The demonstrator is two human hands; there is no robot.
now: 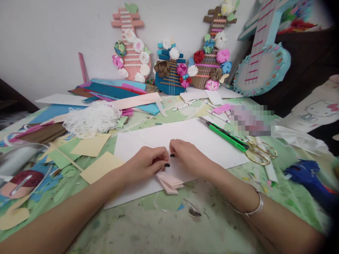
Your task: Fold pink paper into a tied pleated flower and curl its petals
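Observation:
My left hand [147, 163] and my right hand [189, 157] meet at the middle of a large white sheet [201, 139] on the table. Both are closed in a pinch, fingertips together, on a small stack of pale pink folded paper pieces [170, 182]. The stack fans out below my hands toward the sheet's near edge. A silver bracelet [253, 210] circles my right wrist.
Green-handled scissors [238, 144] lie right of the sheet, with a blue glue gun [308, 176] beyond. Yellow paper squares [102, 166], white string [91, 118] and coloured sheets [119, 90] lie left and behind. Paper guitars with flowers [172, 70] lean on the wall.

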